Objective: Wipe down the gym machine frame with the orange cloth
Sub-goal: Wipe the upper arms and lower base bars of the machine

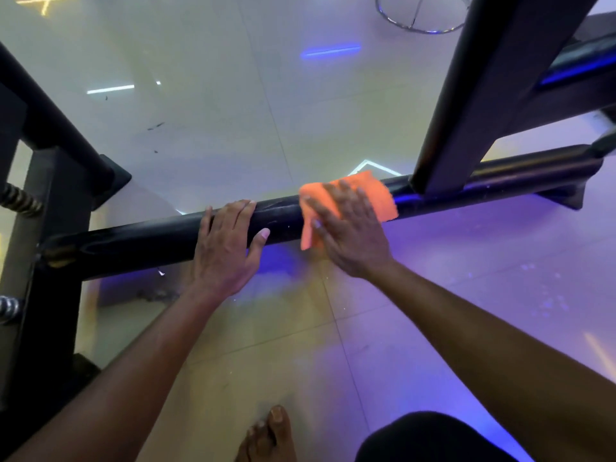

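Your right hand (350, 228) presses the orange cloth (376, 201) flat-fingered onto the frame bar (150, 241) for full contact, while your left hand (226, 241) rests on it, fingers relaxed, likely steadying you.

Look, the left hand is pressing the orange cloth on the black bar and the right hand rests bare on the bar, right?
Not quite: the hands are swapped. In the head view, the right hand presses the orange cloth on the black bar, and the left hand rests bare on the bar.
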Available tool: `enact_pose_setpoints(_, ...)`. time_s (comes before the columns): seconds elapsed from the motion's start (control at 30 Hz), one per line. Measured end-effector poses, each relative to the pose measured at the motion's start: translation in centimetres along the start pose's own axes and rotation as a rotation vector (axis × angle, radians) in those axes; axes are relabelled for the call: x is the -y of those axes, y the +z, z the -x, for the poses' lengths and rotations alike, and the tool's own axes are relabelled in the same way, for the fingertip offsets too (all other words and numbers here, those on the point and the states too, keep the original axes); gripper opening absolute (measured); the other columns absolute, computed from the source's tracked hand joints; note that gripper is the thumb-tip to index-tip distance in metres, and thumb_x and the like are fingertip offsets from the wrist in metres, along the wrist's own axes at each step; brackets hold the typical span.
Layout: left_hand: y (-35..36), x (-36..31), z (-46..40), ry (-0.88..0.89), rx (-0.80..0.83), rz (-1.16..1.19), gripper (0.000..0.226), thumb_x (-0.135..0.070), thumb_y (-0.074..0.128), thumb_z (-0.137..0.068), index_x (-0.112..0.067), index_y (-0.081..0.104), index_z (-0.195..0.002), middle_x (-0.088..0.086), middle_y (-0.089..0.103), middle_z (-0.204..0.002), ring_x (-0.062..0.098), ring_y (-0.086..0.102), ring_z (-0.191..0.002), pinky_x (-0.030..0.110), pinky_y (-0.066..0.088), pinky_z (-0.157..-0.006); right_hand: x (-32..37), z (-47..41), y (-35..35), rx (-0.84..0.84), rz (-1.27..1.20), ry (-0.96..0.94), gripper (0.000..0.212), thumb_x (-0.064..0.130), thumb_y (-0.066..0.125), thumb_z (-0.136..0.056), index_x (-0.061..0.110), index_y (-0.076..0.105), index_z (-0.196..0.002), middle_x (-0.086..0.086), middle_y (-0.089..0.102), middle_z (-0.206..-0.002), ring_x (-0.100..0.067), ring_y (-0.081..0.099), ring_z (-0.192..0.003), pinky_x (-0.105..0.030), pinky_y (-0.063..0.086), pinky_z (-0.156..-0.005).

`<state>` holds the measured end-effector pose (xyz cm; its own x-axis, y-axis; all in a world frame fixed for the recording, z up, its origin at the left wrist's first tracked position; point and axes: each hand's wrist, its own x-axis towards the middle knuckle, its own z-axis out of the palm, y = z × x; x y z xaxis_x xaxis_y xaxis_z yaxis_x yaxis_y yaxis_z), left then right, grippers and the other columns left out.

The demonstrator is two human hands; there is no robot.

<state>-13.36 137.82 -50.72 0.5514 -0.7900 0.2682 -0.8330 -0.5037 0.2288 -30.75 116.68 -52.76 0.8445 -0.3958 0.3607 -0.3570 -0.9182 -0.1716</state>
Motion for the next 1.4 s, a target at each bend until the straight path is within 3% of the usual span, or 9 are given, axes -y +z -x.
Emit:
enact_pose_setpoints(0.13, -0.6, 1.7, 0.9, -0.024, -0.017, -0.015, 0.058, -0.046, 0.05, -0.107, -0.012, 0.051, -0.155, 0.007, 0.056, -0.155, 0.03, 0.051, -0.145, 0.057, 0.022, -0.132, 0.1, -0.8, -0.3, -0.08, -0.004, 0.411, 0.047, 0.05, 0.04, -0.115, 0.037, 0.06, -0.155, -0.009, 0.047, -0.167, -0.039, 0.03, -0.163, -0.056, 0.011, -0.136)
enact_pose_setpoints(0.33, -1.0, 2.5, 2.0, -0.062, -0.056, 0.012, 0.055, -0.04, 0.051, -0.108, -0.015, 0.051, -0.156, 0.004, 0.055, -0.158, 0.029, 0.049, -0.148, 0.06, 0.026, -0.129, 6.8, -1.8, 1.4, -0.002, -0.034, -0.037, 0.054, 0.051, 0.043, -0.115, 0.036, 0.046, -0.167, -0.009, 0.045, -0.171, -0.036, 0.033, -0.163, -0.056, 0.014, -0.136)
enact_pose_setpoints(0.5, -1.7, 4.3, 3.5, -0.106, -0.058, 0.0, 0.055, -0.038, 0.048, -0.109, -0.016, 0.048, -0.159, 0.003, 0.051, -0.162, 0.025, 0.042, -0.154, 0.058, 0.018, -0.133, 5.2, -1.5, 1.3, -0.085, 0.01, 0.341, 0.048, 0.05, 0.045, -0.114, 0.037, 0.058, -0.158, -0.009, 0.049, -0.167, -0.041, 0.034, -0.161, -0.059, 0.012, -0.136)
enact_pose_setpoints(0.6, -2.0, 4.7, 4.0, -0.144, -0.087, 0.01, 0.055, -0.038, 0.049, -0.108, -0.015, 0.051, -0.158, 0.004, 0.053, -0.161, 0.027, 0.045, -0.152, 0.059, 0.019, -0.133, 10.6, -1.3, 2.6, -0.057, -0.039, 0.122, 0.054, 0.044, 0.052, -0.114, 0.034, 0.048, -0.166, -0.013, 0.038, -0.175, -0.044, 0.024, -0.166, -0.063, 0.009, -0.136)
enact_pose_setpoints(0.7, -2.4, 5.9, 4.5, -0.167, -0.098, 0.017, 0.055, -0.038, 0.05, -0.108, -0.015, 0.052, -0.157, 0.005, 0.053, -0.161, 0.029, 0.047, -0.151, 0.06, 0.018, -0.132, 9.4, -1.7, 2.3, -0.009, -0.03, -0.092, 0.053, 0.046, 0.047, -0.116, 0.036, 0.045, -0.168, -0.009, 0.039, -0.175, -0.038, 0.028, -0.166, -0.058, 0.013, -0.136)
enact_pose_setpoints(0.87, -3.1, 8.2, 5.0, -0.204, -0.07, -0.001, 0.056, -0.043, 0.048, -0.108, -0.016, 0.049, -0.157, 0.006, 0.052, -0.162, 0.031, 0.042, -0.155, 0.059, 0.014, -0.133, 8.2, -2.5, 2.2, -0.124, -0.031, 0.389, 0.043, 0.047, 0.049, -0.113, 0.036, 0.065, -0.152, -0.009, 0.055, -0.162, -0.041, 0.038, -0.158, -0.06, 0.015, -0.135)
enact_pose_setpoints(1.03, -3.5, 9.1, 5.6, -0.2, -0.076, -0.009, 0.056, -0.041, 0.048, -0.108, -0.018, 0.049, -0.159, 0.004, 0.05, -0.164, 0.03, 0.041, -0.156, 0.059, 0.015, -0.133, 13.8, -3.5, 3.2, 0.004, -0.088, -0.087, 0.051, 0.046, 0.044, -0.116, 0.035, 0.049, -0.166, -0.009, 0.05, -0.167, -0.038, 0.039, -0.158, -0.058, 0.017, -0.134)
enact_pose_setpoints(1.23, -4.0, 11.1, 6.2, -0.216, -0.096, -0.016, 0.054, -0.04, 0.049, -0.108, -0.017, 0.051, -0.157, 0.004, 0.051, -0.162, 0.03, 0.042, -0.156, 0.057, 0.013, -0.133, 9.1, -3.4, 2.6, -0.074, -0.005, 0.331, 0.043, 0.048, 0.045, -0.113, 0.036, 0.065, -0.15, -0.007, 0.057, -0.157, -0.039, 0.044, -0.153, -0.06, 0.015, -0.134)
enact_pose_setpoints(1.4, -3.9, 11.0, 6.3, -0.224, -0.099, -0.011, 0.054, -0.039, 0.05, -0.108, -0.017, 0.052, -0.157, 0.005, 0.051, -0.163, 0.03, 0.042, -0.155, 0.058, 0.017, -0.132, 18.2, -4.0, 4.3, 0.071, -0.113, -0.073, 0.054, 0.048, 0.041, -0.116, 0.037, 0.044, -0.168, -0.009, 0.044, -0.171, -0.04, 0.034, -0.16, -0.061, 0.012, -0.134)
